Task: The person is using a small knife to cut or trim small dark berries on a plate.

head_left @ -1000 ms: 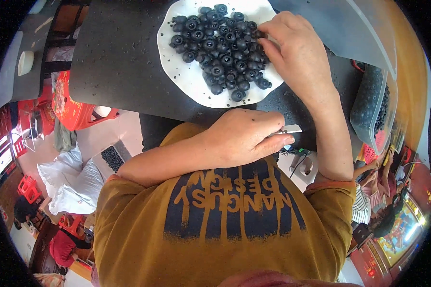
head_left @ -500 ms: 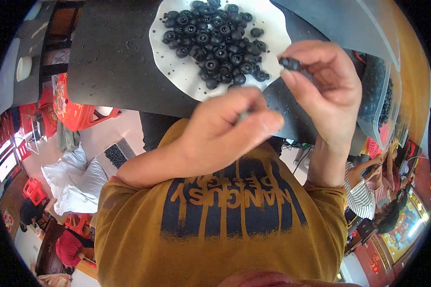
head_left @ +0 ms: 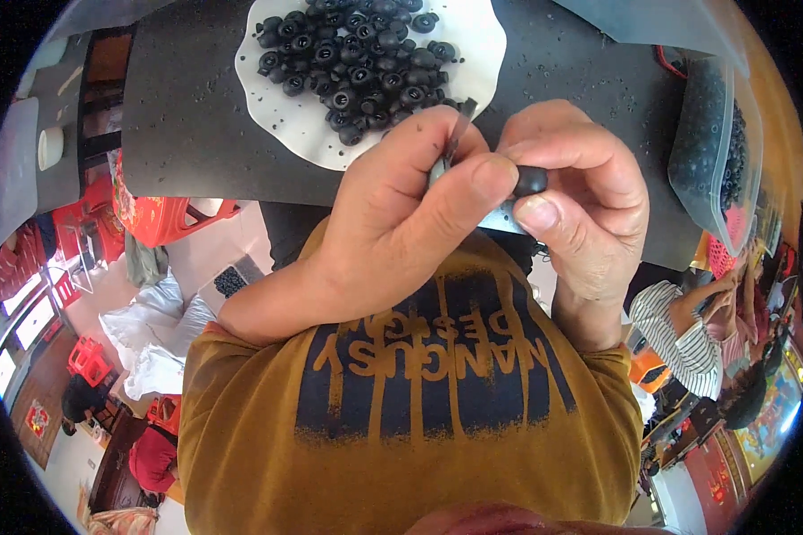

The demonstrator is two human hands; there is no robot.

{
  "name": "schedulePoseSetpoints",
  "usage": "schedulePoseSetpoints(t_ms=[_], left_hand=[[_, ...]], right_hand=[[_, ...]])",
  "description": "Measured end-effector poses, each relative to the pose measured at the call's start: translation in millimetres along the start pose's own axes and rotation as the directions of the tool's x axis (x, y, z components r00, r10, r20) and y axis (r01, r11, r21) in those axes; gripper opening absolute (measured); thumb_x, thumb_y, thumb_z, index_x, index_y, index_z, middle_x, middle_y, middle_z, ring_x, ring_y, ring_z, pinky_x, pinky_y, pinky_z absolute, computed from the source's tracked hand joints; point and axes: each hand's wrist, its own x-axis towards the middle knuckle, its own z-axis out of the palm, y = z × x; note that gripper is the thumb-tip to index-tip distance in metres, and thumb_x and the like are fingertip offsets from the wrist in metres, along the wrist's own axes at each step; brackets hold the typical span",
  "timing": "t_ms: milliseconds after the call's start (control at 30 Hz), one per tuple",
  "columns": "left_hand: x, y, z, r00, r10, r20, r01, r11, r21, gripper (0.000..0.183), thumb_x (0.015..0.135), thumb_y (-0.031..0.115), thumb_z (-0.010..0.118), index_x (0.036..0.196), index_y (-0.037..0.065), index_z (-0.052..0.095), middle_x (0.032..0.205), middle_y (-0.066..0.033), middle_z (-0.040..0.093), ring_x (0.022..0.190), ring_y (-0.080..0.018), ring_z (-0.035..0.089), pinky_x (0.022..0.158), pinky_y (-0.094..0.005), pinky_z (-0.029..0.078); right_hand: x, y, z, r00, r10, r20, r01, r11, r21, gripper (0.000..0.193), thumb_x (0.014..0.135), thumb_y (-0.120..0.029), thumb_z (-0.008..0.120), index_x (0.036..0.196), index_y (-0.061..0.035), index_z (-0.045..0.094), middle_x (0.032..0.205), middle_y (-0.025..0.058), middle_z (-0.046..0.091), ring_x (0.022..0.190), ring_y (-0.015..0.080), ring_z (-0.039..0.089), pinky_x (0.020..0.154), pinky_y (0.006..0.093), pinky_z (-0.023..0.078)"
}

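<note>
My left hand [head_left: 393, 205] is closed round a slim tool with a thin, flat dark strip [head_left: 460, 127] sticking up past the forefinger; its kind is not clear. Between the thumb and fingers of my right hand [head_left: 593, 187] is a small round black rubber-like part [head_left: 531, 181]. The left thumb meets this part, so both hands are together just in front of a white wavy-rimmed plate [head_left: 281, 134]. Heaped on that plate are several similar black parts [head_left: 366, 76], with ring-shaped openings and tiny black scraps among them.
The plate stands on a dark table [head_left: 187, 116] dotted with black crumbs. On the right is a clear plastic container [head_left: 709, 152] with black pieces. White sacks [head_left: 156, 330] and red stools [head_left: 89, 361] are on the floor at left. Other people sit at both sides.
My right hand has come left and down from beside the plate, bringing the black part up against my left thumb. The left hand has turned, and its tool's strip now shows.
</note>
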Motion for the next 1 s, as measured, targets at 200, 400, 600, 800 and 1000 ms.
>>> schedulePoseSetpoints(t_ms=[200,400,600,800,1000], left_hand=[[3,-14,2,0.94,0.342,0.006,-0.316,0.862,0.397,0.02,0.084,0.019,0.059,0.078,0.003,0.048,0.066,0.0027,0.044,0.06,-0.003,0.037,0.05,-0.0183,0.032],[-1,-7,1,0.998,0.061,-0.03,-0.05,0.957,0.286,0.021,0.083,0.021,0.06,0.079,0.003,0.051,0.064,-0.0005,0.047,0.057,-0.0048,0.041,0.05,-0.0194,0.035],[4,-10,1,0.938,0.287,0.192,-0.346,0.797,0.496,0.026,0.081,0.028,0.062,0.081,0.003,0.054,0.064,-0.0042,0.05,0.054,-0.0097,0.048,0.048,-0.0225,0.039],[0,-12,-2,0.933,0.293,0.208,-0.359,0.742,0.567,0.038,0.076,0.04,0.064,0.076,0.004,0.051,0.063,-0.0071,0.05,0.052,-0.018,0.051,0.046,-0.0261,0.04],[-1,-15,-3,0.921,0.317,0.227,-0.386,0.656,0.649,0.043,0.074,0.046,0.061,0.073,0.005,0.047,0.06,-0.0075,0.047,0.051,-0.0231,0.049,0.046,-0.0293,0.039]], right_hand=[[-10,-4,10,0.982,0.062,-0.176,-0.026,0.979,0.202,0.025,0.08,-0.015,0.058,0.098,0.0025,0.052,0.09,0.0154,0.054,0.08,0.0191,0.053,0.074,0.0281,0.043],[-20,1,0,0.978,0.124,-0.166,-0.086,0.972,0.219,0.027,0.086,-0.022,0.051,0.1,0.0017,0.05,0.085,0.0131,0.052,0.067,0.0148,0.049,0.064,0.0248,0.042],[-23,5,8,0.987,0.11,-0.12,-0.059,0.928,0.368,0.025,0.085,-0.016,0.053,0.103,0.0013,0.052,0.084,0.0063,0.053,0.065,0.0065,0.045,0.06,0.0187,0.038],[-28,11,13,0.973,0.175,-0.148,-0.1,0.907,0.41,0.021,0.084,-0.015,0.056,0.096,-0.0005,0.049,0.083,0.0065,0.054,0.062,0.006,0.044,0.057,0.0183,0.038],[-29,18,19,0.98,0.121,-0.157,-0.041,0.899,0.436,0.016,0.084,-0.015,0.056,0.09,-0.0012,0.05,0.081,0.0059,0.054,0.061,0.0053,0.042,0.054,0.0177,0.035]])
